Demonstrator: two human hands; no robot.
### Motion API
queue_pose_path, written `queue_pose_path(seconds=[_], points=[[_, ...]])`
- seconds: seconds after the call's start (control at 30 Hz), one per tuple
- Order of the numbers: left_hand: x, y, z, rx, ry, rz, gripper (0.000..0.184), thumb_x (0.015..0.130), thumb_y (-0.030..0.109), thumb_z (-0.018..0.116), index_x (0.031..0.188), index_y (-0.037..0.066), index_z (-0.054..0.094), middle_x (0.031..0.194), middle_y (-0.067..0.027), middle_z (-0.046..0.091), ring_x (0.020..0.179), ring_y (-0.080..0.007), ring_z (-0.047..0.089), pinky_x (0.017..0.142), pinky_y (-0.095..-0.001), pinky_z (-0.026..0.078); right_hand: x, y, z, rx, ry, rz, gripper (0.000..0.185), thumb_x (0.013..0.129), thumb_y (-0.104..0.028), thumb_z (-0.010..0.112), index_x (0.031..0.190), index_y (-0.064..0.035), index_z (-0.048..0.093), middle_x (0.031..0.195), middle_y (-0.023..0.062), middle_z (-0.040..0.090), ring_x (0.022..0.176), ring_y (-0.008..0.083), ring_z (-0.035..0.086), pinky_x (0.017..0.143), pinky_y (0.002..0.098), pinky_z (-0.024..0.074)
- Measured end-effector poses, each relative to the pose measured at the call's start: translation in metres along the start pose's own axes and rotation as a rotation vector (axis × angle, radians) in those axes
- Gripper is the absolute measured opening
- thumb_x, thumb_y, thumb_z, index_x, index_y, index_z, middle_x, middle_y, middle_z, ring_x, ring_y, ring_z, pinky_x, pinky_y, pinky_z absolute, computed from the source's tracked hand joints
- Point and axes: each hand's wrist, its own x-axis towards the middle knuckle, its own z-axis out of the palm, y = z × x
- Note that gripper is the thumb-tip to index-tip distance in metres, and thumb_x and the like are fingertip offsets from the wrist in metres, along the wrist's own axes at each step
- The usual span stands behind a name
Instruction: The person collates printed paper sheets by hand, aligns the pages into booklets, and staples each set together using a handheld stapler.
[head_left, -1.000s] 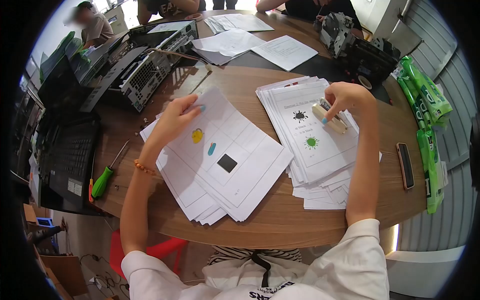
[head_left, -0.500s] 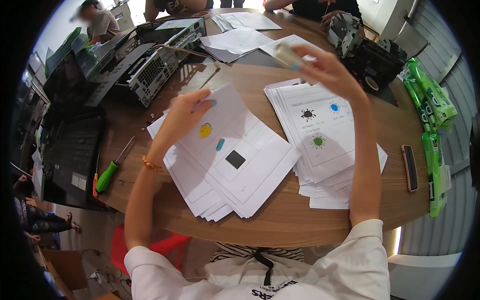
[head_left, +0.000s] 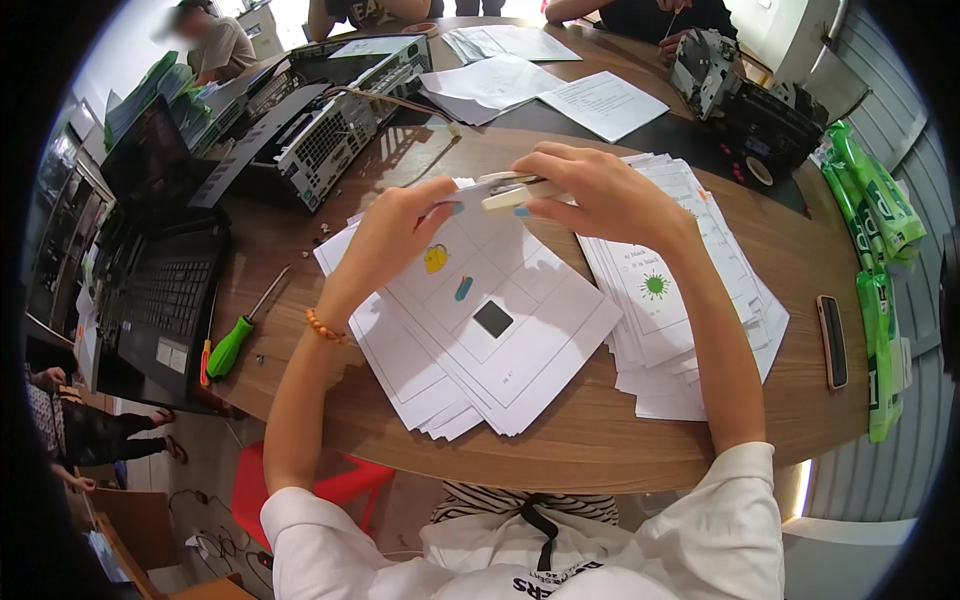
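Note:
My left hand [head_left: 400,228] pinches the top edge of a sheaf of printed sheets [head_left: 540,345], which carries a yellow picture, a blue one and a dark square. Under that sheaf lie more loose papers [head_left: 405,385]. My right hand [head_left: 605,195] is closed round a cream-coloured stapler [head_left: 510,200]. The stapler's jaws are at the sheaf's top edge, just right of my left fingers; whether they touch the paper I cannot tell. To the right, partly beneath my right forearm, sits a second paper stack [head_left: 650,330] with coloured splat pictures.
A green screwdriver [head_left: 232,347], a laptop [head_left: 150,290] and an opened computer case [head_left: 330,145] are on the left. Further back lie papers [head_left: 605,105]. On the right are a dismantled machine [head_left: 765,130], a phone [head_left: 831,342] and green packets [head_left: 875,200]. People sit across the table.
My right hand has brought the stapler down and left, from above the right stack to the sheaf's top edge. My left hand still grips the sheaf. The view has shifted slightly.

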Motion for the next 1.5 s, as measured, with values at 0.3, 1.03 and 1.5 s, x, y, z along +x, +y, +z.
queue_pose_path(seconds=[0.3,1.03,1.5], points=[[0.001,0.005,-0.001,0.072,-0.006,0.042,0.017,0.079,0.007,0.056,0.093,0.0,0.051,0.07,-0.0191,0.057,0.053,-0.0255,0.054,0.053,-0.0298,0.044,0.002,-0.008,0.0,-0.166,-0.002,-0.031,0.024,0.079,-0.02,0.058,0.095,-0.0036,0.052,0.086,0.008,0.055,0.078,0.0243,0.056,0.068,0.0343,0.0458],[0.002,-0.009,0.0,-0.401,-0.137,-0.145,0.025,0.075,0.011,0.064,0.094,-0.004,0.059,0.073,-0.0062,0.063,0.063,-0.0059,0.054,0.052,-0.0196,0.043,-0.005,0.005,-0.017,-0.021,-0.063,0.111,0.024,0.084,-0.022,0.053,0.095,-0.0001,0.052,0.078,0.0064,0.054,0.069,0.0186,0.054,0.062,0.03,0.0438],[0.006,-0.023,-0.012,-0.744,0.075,-0.288,0.027,0.085,0.02,0.053,0.1,-0.002,0.058,0.082,-0.0012,0.061,0.068,-0.0029,0.054,0.06,-0.0169,0.043,0.001,-0.003,-0.01,0.627,-0.131,0.469,0.021,0.063,-0.009,0.069,0.079,0.0004,0.06,0.068,0.0046,0.057,0.063,0.0101,0.051,0.059,0.0227,0.0405]])
